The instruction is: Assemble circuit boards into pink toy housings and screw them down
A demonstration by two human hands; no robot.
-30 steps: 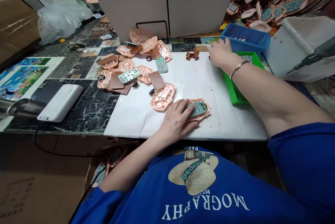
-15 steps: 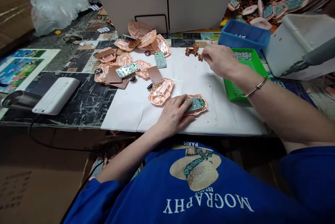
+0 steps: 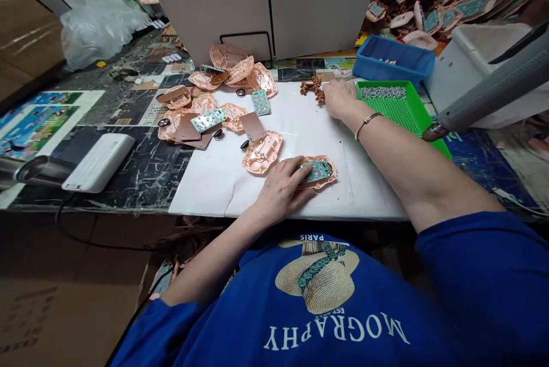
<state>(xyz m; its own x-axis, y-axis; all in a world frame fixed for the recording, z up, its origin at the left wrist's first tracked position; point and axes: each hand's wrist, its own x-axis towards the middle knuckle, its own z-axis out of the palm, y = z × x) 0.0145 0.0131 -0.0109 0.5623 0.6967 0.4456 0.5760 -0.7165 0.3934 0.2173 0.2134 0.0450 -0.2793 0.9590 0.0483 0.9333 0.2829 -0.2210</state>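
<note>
My left hand [image 3: 281, 187] lies on a pink plastic shell [image 3: 331, 177], gripping it against the white work surface. Its fingers rest over a green circuit board [image 3: 321, 169] set inside the shell. At the back of the white surface, my right hand [image 3: 339, 97] is bent down with its fingers curled, beside a small heap of brown parts [image 3: 316, 90]. Its fingertips are mostly hidden, so whatever they pinch does not show. Left of my left hand sits another open pink shell [image 3: 266, 154] with wires in it.
A green tray [image 3: 414, 118] of small metal screws stands on the right, with a blue bin [image 3: 392, 58] behind it. A grey power screwdriver [image 3: 480, 90] slants in from the right. More pink shells [image 3: 229, 57] and boards [image 3: 209, 120] are piled at the back left, before a big carton [image 3: 253, 7].
My right hand has shifted slightly left and back beside the brown parts, its forearm swinging left. The screwdriver appears lower and farther left. My left hand stays on the shell.
</note>
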